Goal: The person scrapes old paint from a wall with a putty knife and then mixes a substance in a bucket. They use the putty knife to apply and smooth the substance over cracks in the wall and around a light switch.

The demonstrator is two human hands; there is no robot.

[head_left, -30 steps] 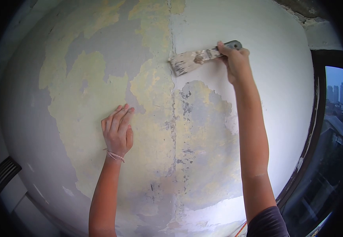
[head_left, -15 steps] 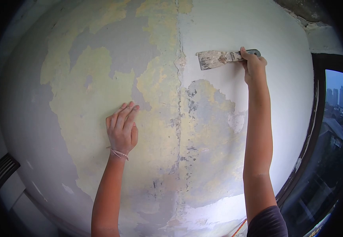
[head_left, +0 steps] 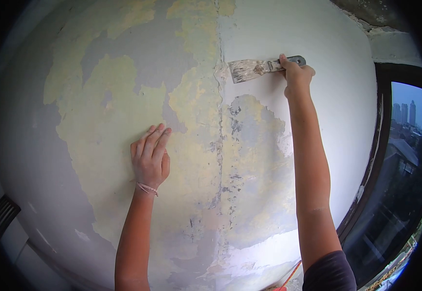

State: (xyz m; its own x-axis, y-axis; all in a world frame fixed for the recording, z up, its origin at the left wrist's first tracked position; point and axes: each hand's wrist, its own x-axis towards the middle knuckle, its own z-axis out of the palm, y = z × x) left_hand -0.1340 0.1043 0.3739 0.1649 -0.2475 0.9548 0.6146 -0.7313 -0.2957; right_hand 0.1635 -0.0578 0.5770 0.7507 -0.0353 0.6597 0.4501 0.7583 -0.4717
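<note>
My right hand (head_left: 297, 76) is closed round the dark handle of a paint-smeared scraper (head_left: 249, 70) at the upper right. Its wide blade points left, just right of the rough vertical crack (head_left: 220, 121) in the wall. Whether the blade touches the wall I cannot tell. Lower and to the left, my left hand (head_left: 150, 155) rests against the patchy wall (head_left: 114, 160), holding nothing, with its fingers stretched upward and a thin band round the wrist. Patches of yellow-green, grey and white cover the wall, and flaked spots run beside the crack.
A dark-framed window (head_left: 383, 121) stands at the right, with buildings outside. A dark slatted object (head_left: 4, 213) is at the lower left edge. Near the bottom, an orange cord (head_left: 292, 274) runs beside my right sleeve. Rough broken ceiling edge (head_left: 366, 22) shows at the upper right.
My right hand and the scraper have moved left, bringing the blade closer to the crack. My left hand stays in place. The view has shifted slightly.
</note>
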